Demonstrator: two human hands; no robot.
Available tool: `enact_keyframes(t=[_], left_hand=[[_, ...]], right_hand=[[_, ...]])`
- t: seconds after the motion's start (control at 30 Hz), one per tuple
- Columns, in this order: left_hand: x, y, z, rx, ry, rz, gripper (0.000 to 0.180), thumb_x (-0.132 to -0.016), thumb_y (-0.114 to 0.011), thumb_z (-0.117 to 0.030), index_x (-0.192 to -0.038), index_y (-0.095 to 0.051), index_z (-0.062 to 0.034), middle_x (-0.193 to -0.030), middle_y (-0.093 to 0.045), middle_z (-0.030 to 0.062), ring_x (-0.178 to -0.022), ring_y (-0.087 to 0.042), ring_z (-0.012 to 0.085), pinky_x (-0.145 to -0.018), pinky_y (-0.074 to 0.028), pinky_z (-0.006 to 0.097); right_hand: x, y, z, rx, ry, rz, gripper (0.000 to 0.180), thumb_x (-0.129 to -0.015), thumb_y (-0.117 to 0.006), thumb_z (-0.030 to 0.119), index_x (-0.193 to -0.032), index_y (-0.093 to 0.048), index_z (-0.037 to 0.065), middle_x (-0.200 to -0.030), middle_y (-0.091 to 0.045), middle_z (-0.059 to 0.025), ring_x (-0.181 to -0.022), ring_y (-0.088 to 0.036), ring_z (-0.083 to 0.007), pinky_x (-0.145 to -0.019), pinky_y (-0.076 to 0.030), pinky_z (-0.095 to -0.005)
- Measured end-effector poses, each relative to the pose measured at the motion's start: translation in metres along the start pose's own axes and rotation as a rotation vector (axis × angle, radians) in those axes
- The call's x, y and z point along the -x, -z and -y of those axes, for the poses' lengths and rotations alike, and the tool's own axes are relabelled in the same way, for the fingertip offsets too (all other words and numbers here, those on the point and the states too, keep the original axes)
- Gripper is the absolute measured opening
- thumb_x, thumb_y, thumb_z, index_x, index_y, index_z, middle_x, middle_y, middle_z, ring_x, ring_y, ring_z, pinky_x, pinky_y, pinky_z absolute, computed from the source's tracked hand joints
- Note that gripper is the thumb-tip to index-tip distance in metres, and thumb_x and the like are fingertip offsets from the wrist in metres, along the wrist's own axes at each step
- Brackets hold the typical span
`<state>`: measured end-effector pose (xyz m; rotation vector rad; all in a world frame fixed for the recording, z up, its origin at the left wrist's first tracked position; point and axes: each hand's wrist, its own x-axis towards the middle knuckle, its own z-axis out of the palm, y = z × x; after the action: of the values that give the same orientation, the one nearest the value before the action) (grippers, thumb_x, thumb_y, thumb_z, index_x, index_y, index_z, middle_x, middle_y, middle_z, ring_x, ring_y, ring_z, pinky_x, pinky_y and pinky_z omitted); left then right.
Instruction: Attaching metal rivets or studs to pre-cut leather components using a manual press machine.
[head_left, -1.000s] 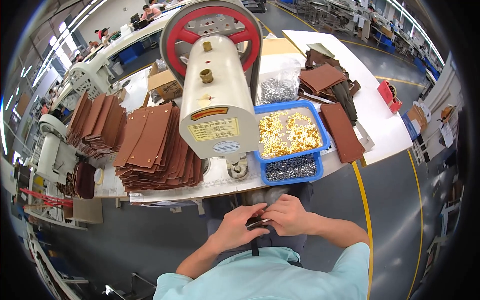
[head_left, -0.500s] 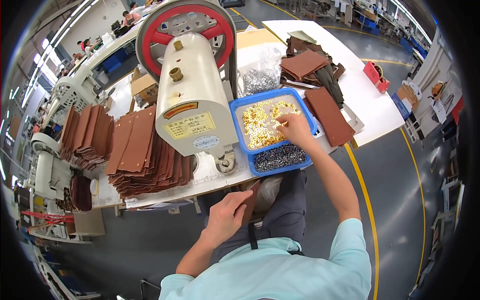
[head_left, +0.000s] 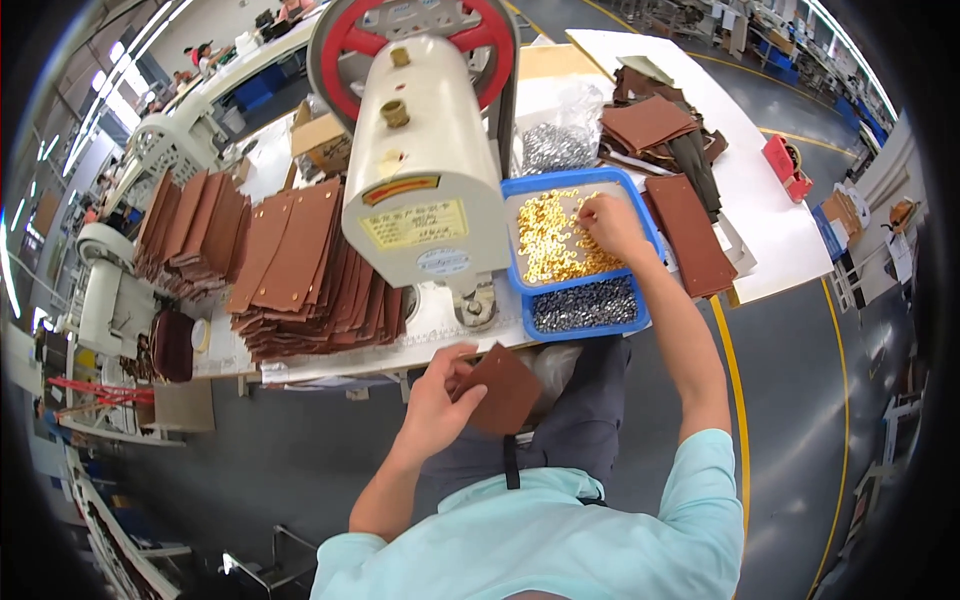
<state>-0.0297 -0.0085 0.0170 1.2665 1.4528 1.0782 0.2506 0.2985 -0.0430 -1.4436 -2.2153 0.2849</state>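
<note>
My left hand (head_left: 437,405) grips a brown leather piece (head_left: 503,392) by its left side, over my lap and in front of the table edge. The piece's flat face is turned up, and a small hole shows near its top corner. My right hand (head_left: 612,228) reaches into a blue tray (head_left: 645,203) at the small gold ring-shaped fasteners (head_left: 552,238). Its fingertips are pinched together; whatever is between them is too small to make out. Small dark metal parts (head_left: 585,305) fill the tray's near compartment.
A cream press machine (head_left: 425,150) with a red wheel (head_left: 345,50) stands left of the tray. Stacks of brown leather pieces (head_left: 290,250) lie farther left. Behind the tray are a plastic bag of metal parts (head_left: 560,145) and a leather pile (head_left: 650,125). A red holder (head_left: 787,168) sits at the right.
My left hand has turned the leather piece, so its broad face now shows instead of its edge. My right hand stays among the gold fasteners. The whole view has shifted slightly.
</note>
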Motion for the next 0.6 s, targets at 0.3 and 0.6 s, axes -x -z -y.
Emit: enact_keyframes(t=[0.3, 0.6], left_hand=[[-0.016, -0.002, 0.015, 0.174, 0.073, 0.145, 0.047, -0.096, -0.058, 0.000, -0.143, -0.057, -0.0010, -0.120, -0.064, 0.0076, -0.110, -0.061, 0.0146, -0.099, -0.047, 0.031], [-0.010, -0.013, 0.004, 0.422, 0.096, 0.293, 0.043, -0.097, -0.054, 0.002, -0.140, -0.057, 0.0024, -0.125, -0.068, 0.0067, -0.115, -0.061, 0.0120, -0.102, -0.047, 0.030]], right_hand=[[0.116, 0.041, 0.114, -0.626, 0.021, 0.003, 0.010, -0.089, -0.074, 0.005, -0.098, -0.077, 0.003, -0.090, -0.075, -0.0091, -0.082, -0.071, -0.0149, -0.070, -0.054, -0.0297], [0.176, 0.038, 0.164, -0.913, 0.039, 0.113, 0.011, -0.082, -0.082, 0.004, -0.092, -0.077, 0.007, -0.101, -0.067, -0.0049, -0.090, -0.061, -0.0125, -0.077, -0.048, -0.0266]])
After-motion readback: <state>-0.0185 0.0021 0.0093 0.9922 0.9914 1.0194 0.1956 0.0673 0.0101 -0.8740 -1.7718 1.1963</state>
